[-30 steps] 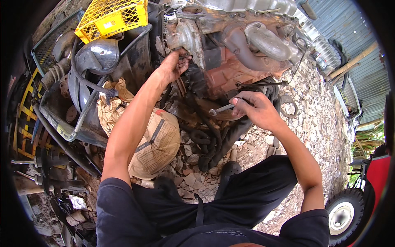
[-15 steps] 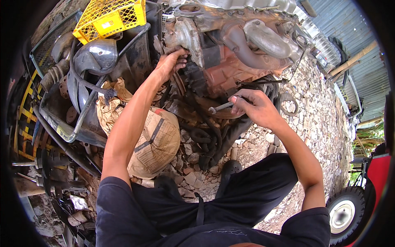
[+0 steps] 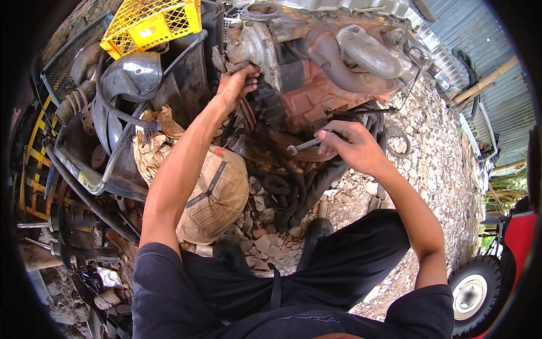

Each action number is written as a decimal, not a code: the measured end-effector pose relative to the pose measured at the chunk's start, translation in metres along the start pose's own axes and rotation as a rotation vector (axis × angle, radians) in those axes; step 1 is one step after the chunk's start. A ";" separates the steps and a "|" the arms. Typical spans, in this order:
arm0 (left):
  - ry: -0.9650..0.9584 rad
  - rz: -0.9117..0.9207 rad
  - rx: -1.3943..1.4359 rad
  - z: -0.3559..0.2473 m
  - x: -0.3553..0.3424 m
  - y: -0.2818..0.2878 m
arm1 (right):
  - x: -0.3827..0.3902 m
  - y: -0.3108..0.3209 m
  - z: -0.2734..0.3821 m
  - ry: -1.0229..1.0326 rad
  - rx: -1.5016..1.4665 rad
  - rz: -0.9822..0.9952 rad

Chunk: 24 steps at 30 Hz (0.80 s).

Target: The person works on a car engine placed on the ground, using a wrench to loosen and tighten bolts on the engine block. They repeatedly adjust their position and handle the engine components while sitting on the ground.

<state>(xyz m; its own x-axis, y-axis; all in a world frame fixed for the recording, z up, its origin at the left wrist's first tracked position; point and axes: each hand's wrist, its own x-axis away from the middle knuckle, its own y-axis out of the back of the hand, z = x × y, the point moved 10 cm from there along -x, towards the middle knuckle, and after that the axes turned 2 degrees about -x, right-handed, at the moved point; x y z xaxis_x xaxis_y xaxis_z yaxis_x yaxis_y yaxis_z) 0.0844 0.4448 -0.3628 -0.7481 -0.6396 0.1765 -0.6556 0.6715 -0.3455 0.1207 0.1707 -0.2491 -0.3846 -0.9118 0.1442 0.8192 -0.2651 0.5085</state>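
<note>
An engine [image 3: 307, 96] with a reddish-brown block and grey metal castings lies in front of me. My left hand [image 3: 238, 85] is closed at its left end, against the lower edge of a worn silvery housing [image 3: 254, 48]. The curled fingers hide whatever they pinch there. To the right, my right hand [image 3: 353, 146] grips a small metal wrench [image 3: 305, 146], whose head points left, in the air below the engine block and apart from it.
A bulging brown paper sack [image 3: 217, 195] sits below my left forearm. Farther left stands a dark bin [image 3: 79, 155] of metal parts, with a yellow crate [image 3: 152, 31] above it. Dark hoses [image 3: 291, 195] lie under the engine. Broken stone [image 3: 426, 186] covers the ground; a wheel [image 3: 470, 296] stands at lower right.
My right hand has tilted very slightly and the wrench's head has shifted a little. The left hand keeps its place at the housing.
</note>
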 end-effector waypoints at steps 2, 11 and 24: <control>0.049 -0.014 0.082 0.007 -0.003 0.001 | 0.000 -0.001 0.000 -0.010 -0.002 0.010; 0.027 -0.215 0.067 -0.003 0.011 -0.005 | 0.001 -0.001 0.003 0.003 0.002 0.004; -0.268 0.002 -0.158 -0.013 0.002 -0.007 | 0.008 0.003 0.003 -0.017 -0.011 0.015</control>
<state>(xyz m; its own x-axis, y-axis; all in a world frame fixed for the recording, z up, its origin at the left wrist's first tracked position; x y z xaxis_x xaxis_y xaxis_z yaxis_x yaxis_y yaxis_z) 0.0862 0.4443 -0.3479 -0.7093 -0.7003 -0.0803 -0.6780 0.7090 -0.1942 0.1193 0.1636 -0.2440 -0.3796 -0.9101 0.1661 0.8296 -0.2554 0.4965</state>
